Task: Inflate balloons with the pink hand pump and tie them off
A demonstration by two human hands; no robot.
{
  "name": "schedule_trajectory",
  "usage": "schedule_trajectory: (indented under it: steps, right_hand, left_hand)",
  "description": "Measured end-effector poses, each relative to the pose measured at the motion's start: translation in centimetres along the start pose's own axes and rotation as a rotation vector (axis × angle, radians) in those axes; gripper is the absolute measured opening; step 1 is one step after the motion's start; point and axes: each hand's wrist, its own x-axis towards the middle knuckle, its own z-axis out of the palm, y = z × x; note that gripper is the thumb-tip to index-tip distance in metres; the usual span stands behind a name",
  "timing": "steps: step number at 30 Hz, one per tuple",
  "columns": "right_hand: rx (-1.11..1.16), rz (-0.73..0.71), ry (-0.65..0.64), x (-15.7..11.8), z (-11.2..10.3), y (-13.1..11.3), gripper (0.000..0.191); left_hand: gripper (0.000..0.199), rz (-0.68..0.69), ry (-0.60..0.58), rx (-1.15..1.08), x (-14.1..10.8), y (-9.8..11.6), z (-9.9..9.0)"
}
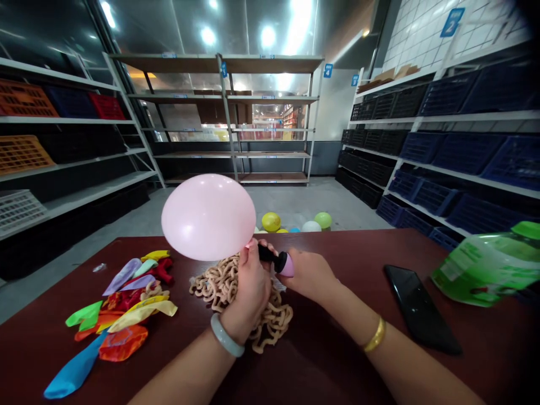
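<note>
A pink inflated balloon (206,216) hangs over the far side of the table, its neck toward the black nozzle of a hand pump (283,263). My left hand (253,284) is closed around the balloon's neck and the nozzle, so the exact join is hidden. Wrapped around the pump's purple body, my right hand (310,274) covers most of it. Beneath my left hand lies a tangled heap of beige loops (217,284). To the left, limp balloons in several colours are piled up, among them a blue balloon (78,365) and an orange-red balloon (123,343).
On the right of the dark red table (337,365) lie a black phone (417,306) and a green bottle (485,270). Beyond the far edge, inflated balloons (270,221) sit low down. Shelves with crates (464,152) line both sides; a metal rack (270,100) stands behind.
</note>
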Motion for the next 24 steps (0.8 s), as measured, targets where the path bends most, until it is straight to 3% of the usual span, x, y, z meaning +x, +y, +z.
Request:
schedule_trajectory:
  steps: [9,12,17,24]
  right_hand:
    - [-0.031,0.001,-0.063,1.1,0.6,1.7,0.038]
    - [-0.045,0.002,-0.085,1.2,0.5,2.4,0.036]
    - [-0.09,-0.004,-0.077,1.1,0.2,2.8,0.032]
    - [-0.051,0.003,-0.049,0.2,0.2,0.9,0.035]
  left_hand:
    - [0.025,0.185,0.108,0.008,6.6,5.8,-3.2]
    - [0.025,0.205,0.152,0.001,7.6,6.5,-4.0]
    - [0.027,0.193,0.133,-0.013,6.4,4.1,-3.3]
    - [0.026,0.03,0.029,-0.005,1.5,-0.3,-1.0]
